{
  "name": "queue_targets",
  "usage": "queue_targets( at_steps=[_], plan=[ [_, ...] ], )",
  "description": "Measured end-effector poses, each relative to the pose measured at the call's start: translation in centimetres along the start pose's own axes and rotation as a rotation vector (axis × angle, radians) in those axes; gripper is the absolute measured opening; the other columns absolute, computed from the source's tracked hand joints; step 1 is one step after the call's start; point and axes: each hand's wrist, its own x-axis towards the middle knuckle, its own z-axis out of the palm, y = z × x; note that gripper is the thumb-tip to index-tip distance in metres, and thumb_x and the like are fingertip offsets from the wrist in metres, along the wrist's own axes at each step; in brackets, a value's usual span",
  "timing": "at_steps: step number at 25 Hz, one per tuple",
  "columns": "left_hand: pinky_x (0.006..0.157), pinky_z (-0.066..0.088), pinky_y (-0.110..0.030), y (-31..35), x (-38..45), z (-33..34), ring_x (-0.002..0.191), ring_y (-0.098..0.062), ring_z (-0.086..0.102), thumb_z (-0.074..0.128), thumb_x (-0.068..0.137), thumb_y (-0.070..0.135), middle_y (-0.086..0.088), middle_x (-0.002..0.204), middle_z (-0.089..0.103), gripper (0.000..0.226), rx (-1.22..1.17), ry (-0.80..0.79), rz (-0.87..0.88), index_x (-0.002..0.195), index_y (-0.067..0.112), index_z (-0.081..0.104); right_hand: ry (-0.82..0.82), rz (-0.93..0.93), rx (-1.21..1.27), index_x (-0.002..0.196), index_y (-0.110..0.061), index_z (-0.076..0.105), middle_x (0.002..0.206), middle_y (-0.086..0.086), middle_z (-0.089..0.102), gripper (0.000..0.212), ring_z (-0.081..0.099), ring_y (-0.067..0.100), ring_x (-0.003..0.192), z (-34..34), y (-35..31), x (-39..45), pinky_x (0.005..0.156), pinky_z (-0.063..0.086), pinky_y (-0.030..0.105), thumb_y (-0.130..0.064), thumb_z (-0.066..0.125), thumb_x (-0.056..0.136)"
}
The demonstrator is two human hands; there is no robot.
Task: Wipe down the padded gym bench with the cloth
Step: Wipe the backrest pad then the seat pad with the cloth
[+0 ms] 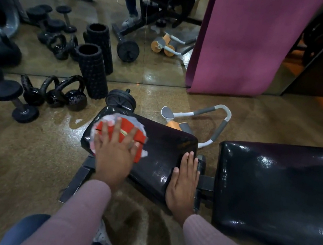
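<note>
The black padded gym bench has a small seat pad [165, 144] and a longer back pad [281, 186] to its right. A red and grey cloth [137, 131] lies on the seat pad's left end. My left hand [114, 153] presses flat on the cloth with fingers spread. My right hand [184, 182] rests flat on the seat pad's right edge, by the gap between the pads, holding nothing.
Kettlebells [70, 95], dumbbells [15, 101] and a black foam roller [92, 69] crowd the floor at left, beside a wall mirror. A weight plate [120, 100] and an ab roller frame [208, 120] sit behind the bench. A purple mat [246, 40] leans upright at the back.
</note>
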Motion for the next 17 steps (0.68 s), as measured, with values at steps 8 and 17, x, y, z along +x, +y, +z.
queue_targets(
  at_steps=[8, 17],
  plan=[
    [0.112, -0.005, -0.056, 4.8, -5.7, 2.7, 0.144, -0.041, -0.001, 0.032, 0.095, 0.053, -0.009, 0.159, 0.016, 0.051, -0.029, 0.041, 0.091, 0.145, 0.045, 0.03, 0.036, -0.026, 0.009, 0.155, -0.025, 0.007, 0.163, -0.011, -0.003, 0.061, -0.014, 0.001, 0.147, 0.3, 0.3, 0.0, 0.122, -0.002, 0.038, -0.046, 0.007, 0.098],
    [0.114, 0.003, -0.062, -0.2, -1.6, 0.5, 0.144, -0.041, -0.008, 0.03, 0.097, 0.053, -0.005, 0.161, 0.002, 0.052, -0.127, 0.081, -0.182, 0.147, 0.046, 0.02, 0.002, -0.001, -0.012, 0.155, -0.027, 0.005, 0.162, -0.012, -0.005, 0.06, -0.016, 0.001, 0.146, 0.2, 0.3, 0.2, 0.123, -0.002, 0.04, -0.045, 0.008, 0.098]
  ],
)
